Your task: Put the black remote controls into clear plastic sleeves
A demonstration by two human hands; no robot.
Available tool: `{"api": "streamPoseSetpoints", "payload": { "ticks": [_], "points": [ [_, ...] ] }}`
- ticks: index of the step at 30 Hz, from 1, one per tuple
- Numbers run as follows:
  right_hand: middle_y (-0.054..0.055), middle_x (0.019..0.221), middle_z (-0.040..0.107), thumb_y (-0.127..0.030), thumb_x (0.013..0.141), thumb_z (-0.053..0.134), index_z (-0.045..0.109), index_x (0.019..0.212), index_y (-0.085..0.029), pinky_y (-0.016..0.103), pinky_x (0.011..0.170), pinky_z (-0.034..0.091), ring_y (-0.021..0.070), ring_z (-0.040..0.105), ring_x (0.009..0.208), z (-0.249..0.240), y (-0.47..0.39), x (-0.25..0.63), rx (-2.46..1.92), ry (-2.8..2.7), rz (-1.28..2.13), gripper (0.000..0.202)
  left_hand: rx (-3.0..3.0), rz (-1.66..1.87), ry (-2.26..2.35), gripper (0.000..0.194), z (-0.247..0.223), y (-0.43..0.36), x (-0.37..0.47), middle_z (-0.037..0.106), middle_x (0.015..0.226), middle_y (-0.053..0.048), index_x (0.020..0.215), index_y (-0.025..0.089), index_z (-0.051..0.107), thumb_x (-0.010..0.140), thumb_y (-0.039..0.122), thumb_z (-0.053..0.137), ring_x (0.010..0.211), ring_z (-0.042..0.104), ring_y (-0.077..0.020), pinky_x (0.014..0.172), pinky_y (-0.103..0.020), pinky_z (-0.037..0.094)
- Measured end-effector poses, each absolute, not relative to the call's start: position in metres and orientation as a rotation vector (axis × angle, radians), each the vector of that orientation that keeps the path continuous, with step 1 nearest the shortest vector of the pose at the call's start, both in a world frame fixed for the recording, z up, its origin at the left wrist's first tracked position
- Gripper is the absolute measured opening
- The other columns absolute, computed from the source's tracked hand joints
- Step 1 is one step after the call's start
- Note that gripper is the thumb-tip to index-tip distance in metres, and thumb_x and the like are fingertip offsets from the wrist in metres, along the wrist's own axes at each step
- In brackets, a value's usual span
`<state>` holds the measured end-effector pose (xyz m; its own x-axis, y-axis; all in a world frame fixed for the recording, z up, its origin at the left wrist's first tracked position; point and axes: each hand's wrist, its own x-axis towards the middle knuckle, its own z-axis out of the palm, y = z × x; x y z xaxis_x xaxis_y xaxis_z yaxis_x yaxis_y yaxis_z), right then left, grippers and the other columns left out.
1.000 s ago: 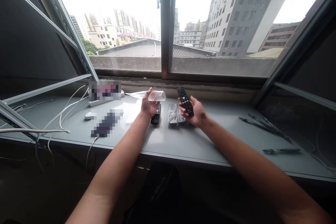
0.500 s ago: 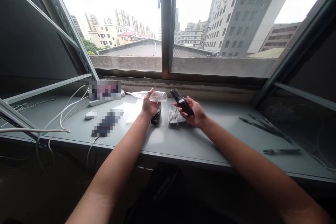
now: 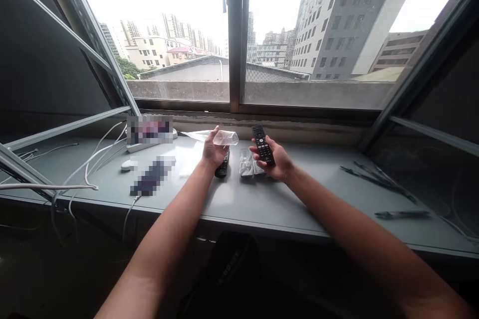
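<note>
My left hand point(image 3: 213, 152) is closed round a clear plastic bag point(image 3: 227, 138), whose opening faces right. Gripped in my right hand point(image 3: 279, 159) is a black remote control point(image 3: 261, 140), its button side turned up toward me. Below my left hand a second black remote control point(image 3: 222, 167) lies on the grey table point(image 3: 258, 209), its far end partly covered by the hand. Clear-wrapped remotes or packets point(image 3: 246, 163) rest on the table just left of and beneath my right hand, which hides part of them.
White plastic sheets point(image 3: 190, 162) lie left of my left hand. Farther left are a blurred-out device point(image 3: 152, 177), a white mouse-like object point(image 3: 127, 165), a power strip point(image 3: 151, 145) and white cables point(image 3: 90, 159). Black pen-like items point(image 3: 401, 215) lie at right. Metal frames point(image 3: 71, 122) and a window border the table.
My right hand has turned the remote control, so its buttons now face me and it stands more upright. My left hand and the bag have hardly moved.
</note>
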<state>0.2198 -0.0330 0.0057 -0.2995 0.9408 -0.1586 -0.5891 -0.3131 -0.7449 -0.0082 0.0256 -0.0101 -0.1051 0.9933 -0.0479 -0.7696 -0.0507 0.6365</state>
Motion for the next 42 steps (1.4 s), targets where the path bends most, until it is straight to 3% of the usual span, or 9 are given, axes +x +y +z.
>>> {"api": "streamPoseSetpoints", "payload": {
  "ticks": [4,9,15,21,26,31,34,38,42],
  "points": [
    [0.005,0.079,0.065,-0.042,0.116,0.033,0.069,0.121,-0.016,0.02,0.034,0.036,0.0134,0.051,0.051,0.003,-0.031,0.223,-0.608,-0.752,1.908,0.044,0.474,1.594,0.613,0.038,-0.01,0.026,-0.009,0.076,0.105,-0.006,0.118,0.024,0.073,0.085,0.035,0.09,0.088,0.076,-0.0206,0.074,-0.03,0.06],
    [-0.001,0.071,0.057,-0.038,0.111,0.057,0.068,0.111,-0.018,0.019,0.038,0.045,0.0121,0.053,0.053,0.005,-0.034,0.22,-0.638,-0.767,1.862,0.023,0.481,1.592,0.605,0.038,-0.009,0.025,-0.008,0.076,0.104,-0.005,0.117,0.024,0.073,0.085,0.035,0.09,0.087,0.076,-0.0201,0.074,-0.029,0.059],
    [0.013,0.11,0.079,-0.038,0.116,0.051,0.065,0.112,-0.019,0.021,0.044,0.054,0.0163,0.071,0.07,0.006,-0.035,0.216,-0.768,-0.734,1.789,0.024,0.477,1.587,0.593,0.031,-0.007,0.023,-0.007,0.076,0.101,-0.005,0.11,0.022,0.072,0.087,0.033,0.088,0.085,0.075,-0.0193,0.074,-0.029,0.06],
    [0.003,0.08,0.067,-0.041,0.118,0.042,0.067,0.106,-0.021,0.02,0.039,0.046,0.0124,0.055,0.054,0.0,-0.029,0.219,-0.628,-0.714,1.818,0.033,0.479,1.588,0.608,0.033,-0.009,0.026,-0.007,0.077,0.102,-0.006,0.112,0.022,0.072,0.086,0.035,0.089,0.086,0.076,-0.0207,0.072,-0.03,0.061],
    [0.003,0.095,0.076,-0.019,0.1,0.072,0.069,0.1,-0.023,0.03,0.075,0.066,0.0161,0.072,0.079,-0.012,-0.018,0.217,-0.654,-0.798,1.585,0.005,0.484,1.578,0.61,0.033,-0.011,0.028,-0.008,0.076,0.101,-0.006,0.109,0.022,0.071,0.086,0.036,0.089,0.085,0.076,-0.0203,0.07,-0.03,0.059],
    [0.005,0.117,0.083,-0.03,0.078,0.098,0.079,0.105,-0.025,0.043,0.111,0.057,0.0243,0.075,0.112,-0.015,-0.022,0.215,-0.616,-1.208,1.213,0.034,0.477,1.581,0.614,0.037,-0.009,0.026,-0.008,0.076,0.102,-0.005,0.113,0.023,0.071,0.085,0.037,0.09,0.086,0.076,-0.02,0.072,-0.029,0.058],
    [0.01,0.133,0.08,-0.036,0.079,0.097,0.082,0.103,-0.024,0.047,0.119,0.051,0.0286,0.071,0.13,-0.01,-0.032,0.212,-0.602,-1.442,1.029,0.03,0.469,1.585,0.605,0.036,-0.008,0.025,-0.008,0.076,0.103,-0.005,0.113,0.023,0.071,0.085,0.035,0.09,0.086,0.076,-0.02,0.074,-0.03,0.059],
    [0.01,0.126,0.081,-0.038,0.082,0.095,0.084,0.102,-0.024,0.043,0.114,0.055,0.0278,0.069,0.132,-0.006,-0.04,0.208,-0.595,-1.518,0.98,0.027,0.464,1.583,0.59,0.033,-0.007,0.024,-0.009,0.076,0.102,-0.005,0.11,0.023,0.071,0.086,0.035,0.09,0.086,0.076,-0.0196,0.075,-0.03,0.059],
    [0.004,0.104,0.08,-0.046,0.085,0.092,0.081,0.109,-0.024,0.033,0.087,0.063,0.0214,0.074,0.097,-0.011,-0.041,0.205,-0.657,-1.435,1.161,0.034,0.461,1.59,0.59,0.033,-0.008,0.025,-0.01,0.077,0.101,-0.006,0.108,0.023,0.071,0.085,0.036,0.09,0.087,0.076,-0.0206,0.074,-0.03,0.058]
  ]
}}
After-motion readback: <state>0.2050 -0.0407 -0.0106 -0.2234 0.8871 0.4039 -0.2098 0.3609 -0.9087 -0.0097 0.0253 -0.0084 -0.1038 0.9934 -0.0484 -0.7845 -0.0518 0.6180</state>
